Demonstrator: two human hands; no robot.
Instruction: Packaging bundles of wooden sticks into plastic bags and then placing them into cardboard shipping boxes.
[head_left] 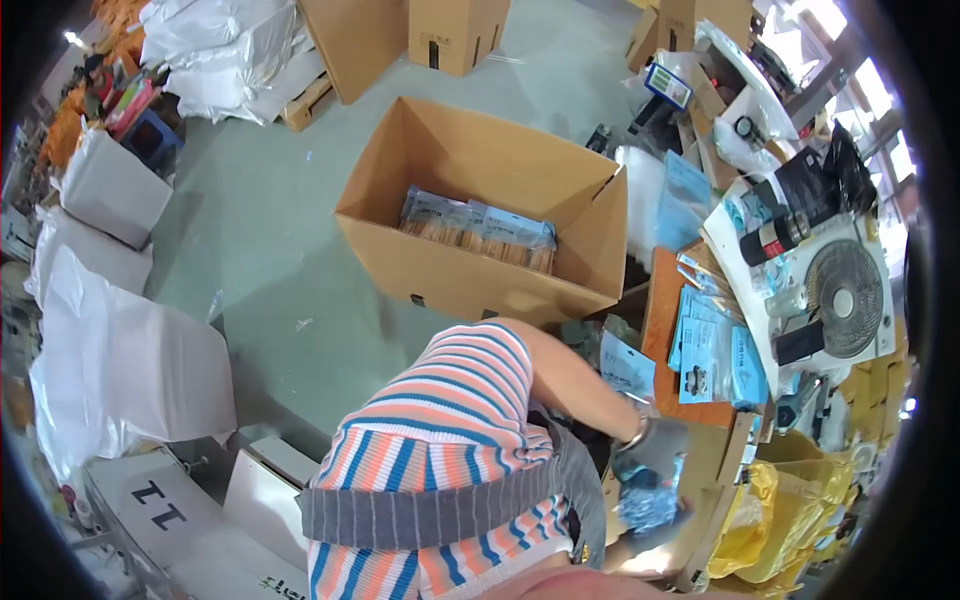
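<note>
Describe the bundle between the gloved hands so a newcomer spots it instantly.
Start at the big open cardboard box, then go down and right in the picture to the orange board. Just below it, two gloved hands flank a shiny bluish plastic bundle. Unlike the flat light-blue packets on the board, it looks crumpled and bulky.

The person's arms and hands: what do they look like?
The left hand wears a plain grey glove. The left arm has a short sleeve striped in white, orange-pink and blue, leaving the forearm bare. The right hand wears a dark grey-blue glove; its sleeve is hidden. No cables show.
</note>
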